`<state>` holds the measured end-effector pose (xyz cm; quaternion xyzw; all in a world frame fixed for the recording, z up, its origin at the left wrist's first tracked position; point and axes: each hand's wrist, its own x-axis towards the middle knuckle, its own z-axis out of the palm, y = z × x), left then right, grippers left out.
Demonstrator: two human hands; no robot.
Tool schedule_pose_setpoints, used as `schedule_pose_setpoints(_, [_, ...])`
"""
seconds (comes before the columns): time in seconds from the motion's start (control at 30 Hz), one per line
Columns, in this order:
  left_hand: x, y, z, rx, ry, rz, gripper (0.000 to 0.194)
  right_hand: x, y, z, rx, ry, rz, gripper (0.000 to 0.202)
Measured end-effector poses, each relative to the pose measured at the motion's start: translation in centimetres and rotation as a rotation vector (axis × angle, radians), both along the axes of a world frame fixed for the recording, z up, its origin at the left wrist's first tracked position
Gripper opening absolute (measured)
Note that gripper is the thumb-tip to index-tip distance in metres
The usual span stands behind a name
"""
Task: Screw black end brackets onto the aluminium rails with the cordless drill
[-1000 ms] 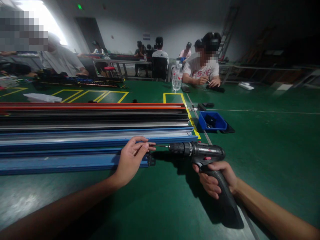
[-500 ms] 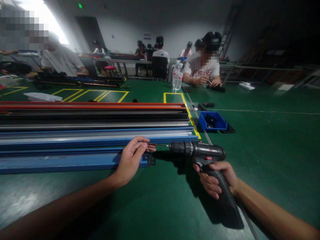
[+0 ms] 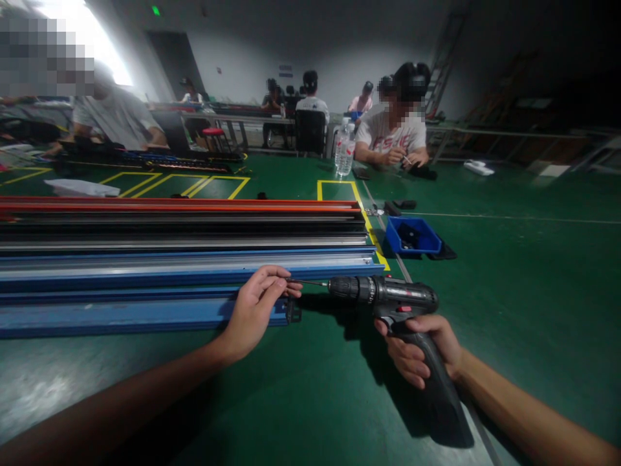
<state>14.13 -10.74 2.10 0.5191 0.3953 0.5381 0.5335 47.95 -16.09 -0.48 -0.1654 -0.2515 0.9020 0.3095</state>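
My right hand point(image 3: 412, 356) is wrapped around the grip of a black cordless drill point(image 3: 400, 294), which points left. A long thin bit point(image 3: 314, 283) runs from its chuck to my left hand point(image 3: 259, 304). There the thumb and fingers pinch the far end of the bit; whether a small screw is also between them is hidden. Just under those fingertips lies the end of the nearest blue metal profile point(image 3: 160, 314), with a small black end piece point(image 3: 294, 310) on it.
More long profiles, blue point(image 3: 184, 268), black point(image 3: 184, 228) and orange point(image 3: 184, 204), lie side by side behind. A blue bin point(image 3: 414, 243) with black parts stands right of them. Water bottles point(image 3: 344, 152) stand farther back, near a seated person point(image 3: 392, 133) working with small items.
My hands and the drill hold almost the same position. Across the table, the person on the left has shifted slightly, and the seated person's hands on the right have moved a little.
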Motion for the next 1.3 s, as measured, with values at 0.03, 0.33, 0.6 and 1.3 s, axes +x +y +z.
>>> schedule_pose_setpoints(0.03, [-0.03,0.04,-0.04,-0.001,-0.003,-0.004,0.017,-0.02,0.00,0.06,-0.005,-0.004,-0.004,0.040])
schedule_pose_setpoints(0.33, [-0.10,0.12,0.06,-0.025,-0.026,-0.003,0.022,-0.17,-0.01,0.32,-0.008,-0.028,-0.021,0.040])
schedule_pose_setpoints(0.6, [-0.09,0.24,0.07,-0.010,0.005,-0.008,0.020,-0.13,-0.12,0.34,0.005,-0.005,-0.012,0.042])
schedule_pose_setpoints(1.3, [-0.28,0.15,-0.06,0.059,0.104,0.020,0.010,-0.07,0.02,0.15,0.025,0.062,0.019,0.042])
